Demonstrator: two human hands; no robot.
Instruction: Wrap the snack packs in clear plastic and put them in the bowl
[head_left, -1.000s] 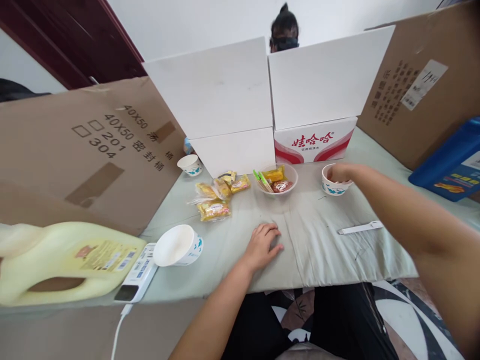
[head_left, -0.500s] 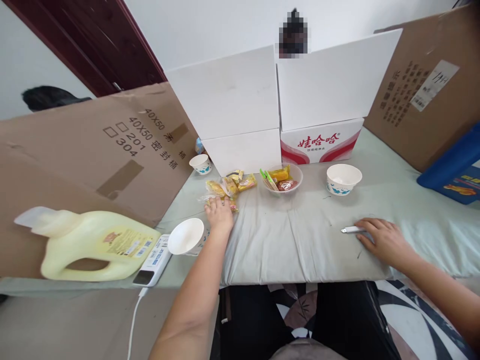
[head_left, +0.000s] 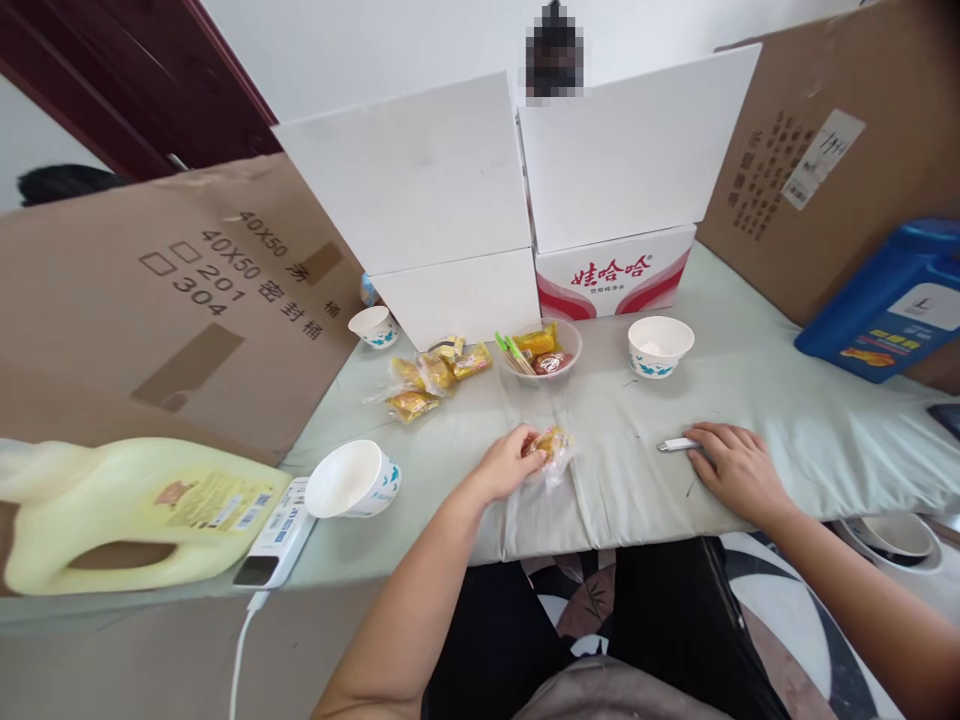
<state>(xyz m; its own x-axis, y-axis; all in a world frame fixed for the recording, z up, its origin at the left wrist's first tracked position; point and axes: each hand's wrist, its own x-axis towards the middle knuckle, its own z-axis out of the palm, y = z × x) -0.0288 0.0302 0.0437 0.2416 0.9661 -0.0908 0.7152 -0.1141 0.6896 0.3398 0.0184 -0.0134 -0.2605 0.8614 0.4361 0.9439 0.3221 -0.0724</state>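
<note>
Table (head_left: pixel 645 470) under pale green cloth, walled by cardboard sheet (head_left: pixel 172 300) at left and white boxes (head_left: pixel 525 190) at back. Yellow jug (head_left: pixel 127 515) lying on side, near left. Paper bowl (head_left: pixel 352 481) tipped on side beside power strip (head_left: pixel 274 533). Left hand (head_left: pixel 506 465) fingers closed, pinching wrapped snack (head_left: pixel 550 445) at table centre (wrapper clear, crinkled). Right hand (head_left: pixel 735 470) flat, fingers loosely spread, fingertips touching white utility knife (head_left: pixel 677 445) on cloth.

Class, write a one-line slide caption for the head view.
Left hand holds a wrapped snack; right hand rests on a white knife.
</note>
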